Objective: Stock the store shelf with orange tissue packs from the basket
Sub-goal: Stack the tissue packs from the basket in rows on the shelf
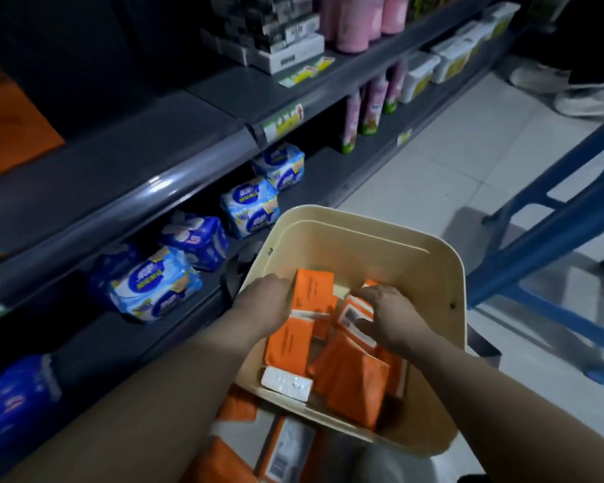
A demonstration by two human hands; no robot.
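The basket (363, 235) is open-topped: its far half is bare, while orange packs (349, 371) crowd the near half. Blue packs (248, 207) line the lower shelf (325, 181), which is bare to their right. The middle shelf (119, 169) has bare room. A blue frame (555, 231) stands close on the right.

We see blue-and-white soft packs (156, 284) in a row at left. Far off, pink bottles (353, 22) stand beside black-and-white boxes (279, 36), with white tubs (450, 61) farther right. A blue frame (537, 254) stands on the white tiled floor (433, 162) at right.
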